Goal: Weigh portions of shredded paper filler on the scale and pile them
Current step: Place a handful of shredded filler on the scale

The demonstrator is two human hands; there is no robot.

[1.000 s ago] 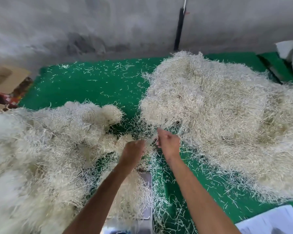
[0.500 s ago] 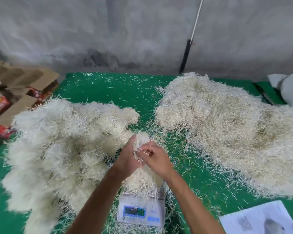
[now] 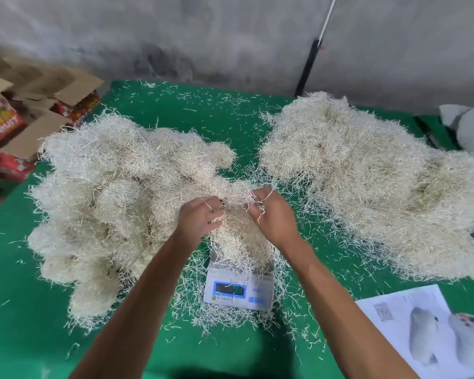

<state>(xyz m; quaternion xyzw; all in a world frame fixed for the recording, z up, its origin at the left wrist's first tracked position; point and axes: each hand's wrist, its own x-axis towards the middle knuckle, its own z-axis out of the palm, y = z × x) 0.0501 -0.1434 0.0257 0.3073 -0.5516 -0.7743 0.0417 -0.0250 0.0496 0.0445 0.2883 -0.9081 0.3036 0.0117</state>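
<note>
A small white digital scale (image 3: 240, 289) with a blue display stands on the green table. A clump of cream shredded paper filler (image 3: 240, 236) lies heaped on its platform. My left hand (image 3: 200, 217) and my right hand (image 3: 274, 214) both grip strands at the top of that clump, fingers curled into it. A large pile of rounded filler portions (image 3: 115, 192) lies to the left. A wide loose mass of filler (image 3: 367, 176) spreads on the right.
The green table (image 3: 25, 310) is strewn with loose strands. Open cardboard boxes (image 3: 25, 113) with red packs stand at the far left. A printed sheet (image 3: 427, 329) lies at the front right, white stuff (image 3: 471, 127) at the far right. A black pole (image 3: 308, 67) leans on the grey wall.
The view has tilted down and back, so the scale's display now shows fully. Both hands stayed on the clump over the scale, the right hand shifting slightly right as they pull at its top.
</note>
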